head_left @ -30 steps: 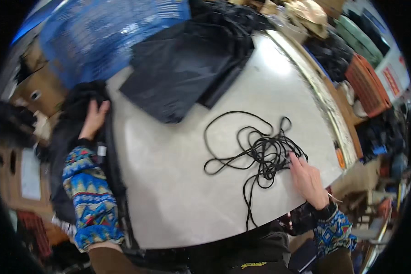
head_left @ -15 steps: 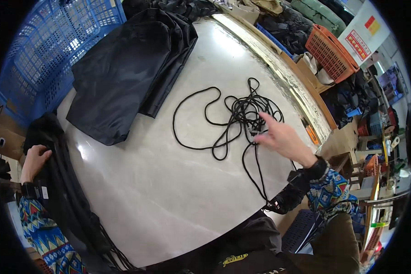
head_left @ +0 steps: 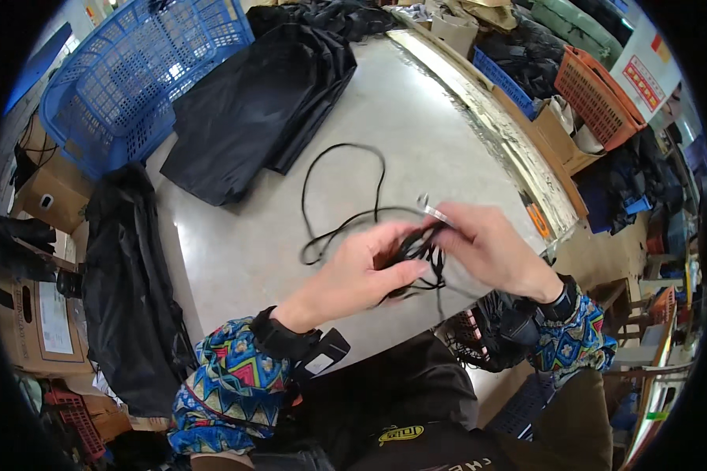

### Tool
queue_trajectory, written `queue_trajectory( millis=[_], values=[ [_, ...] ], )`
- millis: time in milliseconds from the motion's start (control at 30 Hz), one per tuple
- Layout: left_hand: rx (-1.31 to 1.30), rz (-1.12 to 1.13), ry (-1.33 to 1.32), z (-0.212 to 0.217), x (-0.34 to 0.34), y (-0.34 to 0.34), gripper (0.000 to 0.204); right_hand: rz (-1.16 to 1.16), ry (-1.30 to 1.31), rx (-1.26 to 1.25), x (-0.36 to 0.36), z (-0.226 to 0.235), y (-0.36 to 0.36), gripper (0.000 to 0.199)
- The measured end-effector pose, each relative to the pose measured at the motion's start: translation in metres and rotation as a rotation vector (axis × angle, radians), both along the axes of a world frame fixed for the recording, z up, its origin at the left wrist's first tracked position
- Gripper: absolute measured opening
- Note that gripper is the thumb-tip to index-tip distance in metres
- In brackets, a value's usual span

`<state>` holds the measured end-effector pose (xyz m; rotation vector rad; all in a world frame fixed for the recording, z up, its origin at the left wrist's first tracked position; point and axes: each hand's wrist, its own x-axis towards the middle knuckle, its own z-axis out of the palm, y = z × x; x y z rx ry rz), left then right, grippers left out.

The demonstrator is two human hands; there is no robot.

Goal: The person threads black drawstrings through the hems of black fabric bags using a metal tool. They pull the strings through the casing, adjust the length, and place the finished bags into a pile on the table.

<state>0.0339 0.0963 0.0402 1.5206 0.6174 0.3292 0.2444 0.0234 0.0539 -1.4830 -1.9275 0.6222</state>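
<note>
Over the right half of the pale tabletop, my left hand is closed round a bunched black cord. My right hand, blurred a little, pinches a small silvery metal piece against the bunch; its exact kind is too small to make out. Part of the cord lies in a loose loop on the table to the left of my hands, and a strand hangs toward the near edge. Folded black fabric pieces are stacked at the far left of the table.
A blue plastic basket stands at the far left. Black fabric drapes over the left table edge. An orange-handled cutter lies by the right edge, near worn pale edging. Orange baskets and cartons stand beyond.
My left hand has let go of the black fabric at the left edge and come across to the cord. The spread cord pile is now gathered up between both hands.
</note>
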Motion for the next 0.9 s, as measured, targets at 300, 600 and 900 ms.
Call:
queue_trajectory(
  millis=[300, 600, 900],
  values=[
    [0.197, 0.464, 0.316, -0.009, -0.117, 0.055, 0.018, -0.608, -0.284, 0.389, 0.114, -0.012, 0.007, 0.015],
    [0.218, 0.501, 0.604, -0.06, -0.204, 0.074, 0.02, -0.612, -0.162, 0.214, 0.122, -0.013, 0.024, 0.027],
    [-0.078, 0.538, -0.089, 0.012, -0.142, 0.041, 0.026, -0.074, -0.176, -0.2, 0.05, -0.026, 0.005, 0.03]
  ],
)
